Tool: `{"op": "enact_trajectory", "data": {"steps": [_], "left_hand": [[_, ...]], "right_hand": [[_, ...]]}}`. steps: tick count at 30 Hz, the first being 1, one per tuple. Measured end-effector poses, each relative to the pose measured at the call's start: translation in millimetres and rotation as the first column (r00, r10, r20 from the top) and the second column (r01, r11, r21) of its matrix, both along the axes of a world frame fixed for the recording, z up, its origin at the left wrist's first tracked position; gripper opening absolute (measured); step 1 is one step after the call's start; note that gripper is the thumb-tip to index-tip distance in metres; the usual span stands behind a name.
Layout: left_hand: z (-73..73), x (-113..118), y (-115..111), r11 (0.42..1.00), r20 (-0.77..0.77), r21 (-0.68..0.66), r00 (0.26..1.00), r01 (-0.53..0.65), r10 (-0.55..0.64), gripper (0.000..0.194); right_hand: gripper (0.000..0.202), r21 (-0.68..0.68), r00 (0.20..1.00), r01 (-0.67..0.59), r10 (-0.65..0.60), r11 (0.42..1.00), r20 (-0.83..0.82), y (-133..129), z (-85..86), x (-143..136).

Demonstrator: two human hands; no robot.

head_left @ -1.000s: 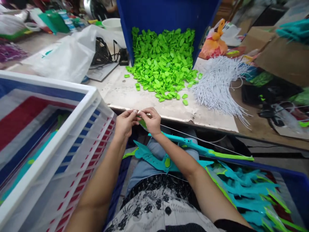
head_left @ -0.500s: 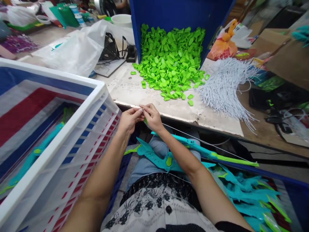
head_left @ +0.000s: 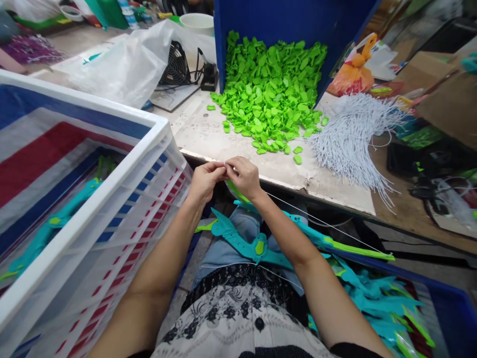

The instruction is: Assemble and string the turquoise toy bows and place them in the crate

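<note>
My left hand (head_left: 207, 182) and my right hand (head_left: 244, 177) meet at the table's front edge, both closed in a pinch on the end of a white string (head_left: 320, 220). The string runs under my right forearm to the green tip of a teal toy bow (head_left: 315, 235) at the right. The bow's other green tip (head_left: 238, 193) shows just below my right hand. Across my lap lies a second teal bow (head_left: 238, 243) with a green hexagonal piece on it.
Green pieces (head_left: 272, 99) spill from a blue bin (head_left: 276, 20) on the table (head_left: 194, 124). White strings (head_left: 354, 139) lie right of them. A white crate (head_left: 149, 149) stands left; teal bows (head_left: 372, 298) fill a blue crate (head_left: 456, 308) at lower right.
The green bow tip below my right hand shows more than before. My right hand has turned slightly, its fingers still pinched against the left ones. The whole view has shifted a little.
</note>
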State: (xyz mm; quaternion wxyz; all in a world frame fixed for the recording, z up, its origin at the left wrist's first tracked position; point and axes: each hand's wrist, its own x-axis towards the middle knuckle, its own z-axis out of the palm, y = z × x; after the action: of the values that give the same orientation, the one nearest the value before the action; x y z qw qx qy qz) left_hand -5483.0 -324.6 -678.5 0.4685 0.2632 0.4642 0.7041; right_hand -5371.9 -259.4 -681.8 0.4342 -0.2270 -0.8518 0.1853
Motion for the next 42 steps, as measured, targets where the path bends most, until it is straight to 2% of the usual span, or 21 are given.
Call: {"op": "enact_trajectory", "data": {"steps": [2,4,7,9,14,16,19,24,26,28,30,31,33,34,35,36,38,39,40,42], "left_hand": [[-0.5,1.6,0.7,1.000,-0.085,-0.005,0.996,-0.012,0.011,0.024],[-1.5,2.9,1.8,0.999,-0.184,-0.014,0.982,-0.052,0.048,0.022],[-4.2,2.8,2.8,0.994,-0.332,-0.028,0.939,-0.103,0.088,0.020],[-6.4,0.9,3.0,0.996,-0.382,-0.028,0.922,-0.083,0.066,0.019],[-8.2,-5.5,3.1,0.998,-0.389,-0.005,0.919,0.068,-0.065,0.022],[-8.2,-4.2,3.6,0.997,-0.395,0.009,0.916,0.071,-0.061,0.021],[-9.8,4.8,5.5,0.998,-0.365,0.061,0.931,0.015,0.008,0.016],[-15.5,24.1,13.0,0.980,-0.316,0.199,0.946,-0.009,0.073,0.010],[-19.3,24.1,13.4,0.967,-0.339,0.254,0.937,0.006,0.083,0.010],[-26.1,17.3,5.2,0.965,-0.405,0.258,0.913,0.054,0.057,0.012],[-38.1,6.6,-17.2,0.977,-0.483,0.202,0.875,0.068,0.039,0.018],[-46.3,1.5,-34.4,0.987,-0.524,0.155,0.850,0.037,0.051,0.022],[-67.5,-4.7,-79.3,0.995,-0.615,0.019,0.784,-0.096,0.087,0.025],[-80.0,-5.0,-105.0,0.984,-0.667,-0.077,0.742,-0.162,0.069,0.025],[-93.2,-3.1,-131.3,0.962,-0.706,-0.185,0.708,-0.203,0.014,0.025],[-106.5,0.7,-156.8,0.937,-0.723,-0.305,0.682,-0.171,-0.111,0.026],[-130.3,11.7,-200.4,0.873,-0.696,-0.487,0.615,-0.023,-0.371,0.028],[-139.3,17.7,-216.9,0.845,-0.693,-0.534,0.557,0.030,-0.458,0.029],[-145.6,23.4,-229.4,0.824,-0.703,-0.564,0.490,0.055,-0.514,0.029],[-150.3,32.4,-243.4,0.809,-0.753,-0.587,0.348,0.029,-0.558,0.029]], "right_hand": [[0.020,-0.004,0.999,0.036,-0.036,0.999,0.002,0.0,-1.0,1.5],[0.019,-0.068,0.999,0.047,-0.048,0.997,-0.018,0.4,-3.2,3.9],[0.019,-0.142,0.999,0.027,-0.029,0.990,-0.013,1.5,-6.7,9.8],[0.020,-0.126,1.000,0.015,-0.013,0.992,0.017,1.5,-8.1,14.3],[0.023,0.040,0.991,0.089,-0.092,0.995,0.092,-3.3,-8.8,20.9],[0.022,0.089,0.988,0.115,-0.123,0.989,0.097,-4.1,-8.9,22.0],[0.021,0.131,0.986,0.126,-0.139,0.983,0.092,0.6,-8.9,23.9],[0.026,0.089,0.966,0.259,-0.258,0.962,-0.024,10.8,-4.9,27.2],[0.028,0.030,0.975,0.223,-0.224,0.974,0.011,5.8,-3.6,30.9],[0.031,-0.039,0.978,0.162,-0.156,0.986,0.138,-5.0,-5.9,40.2],[0.041,-0.076,0.924,0.137,-0.100,0.988,0.370,-18.0,-13.9,57.2],[0.050,-0.081,0.856,0.146,-0.085,0.986,0.509,-24.0,-20.1,68.1],[0.070,-0.099,0.664,0.203,-0.062,0.974,0.745,-33.7,-35.8,91.8],[0.080,-0.119,0.573,0.245,-0.044,0.962,0.818,-37.2,-44.2,103.0],[0.085,-0.143,0.503,0.289,-0.023,0.947,0.864,-40.0,-52.3,112.8],[0.086,-0.160,0.460,0.330,-0.010,0.930,0.888,-42.2,-59.6,120.8],[0.080,-0.151,0.435,0.375,-0.030,0.914,0.900,-45.2,-70.1,130.1],[0.076,-0.121,0.441,0.380,-0.065,0.917,0.895,-46.2,-73.3,131.5],[0.074,-0.079,0.454,0.375,-0.109,0.924,0.884,-46.7,-75.4,131.1],[0.072,0.012,0.490,0.351,-0.194,0.936,0.850,-46.3,-78.0,126.6]]}}
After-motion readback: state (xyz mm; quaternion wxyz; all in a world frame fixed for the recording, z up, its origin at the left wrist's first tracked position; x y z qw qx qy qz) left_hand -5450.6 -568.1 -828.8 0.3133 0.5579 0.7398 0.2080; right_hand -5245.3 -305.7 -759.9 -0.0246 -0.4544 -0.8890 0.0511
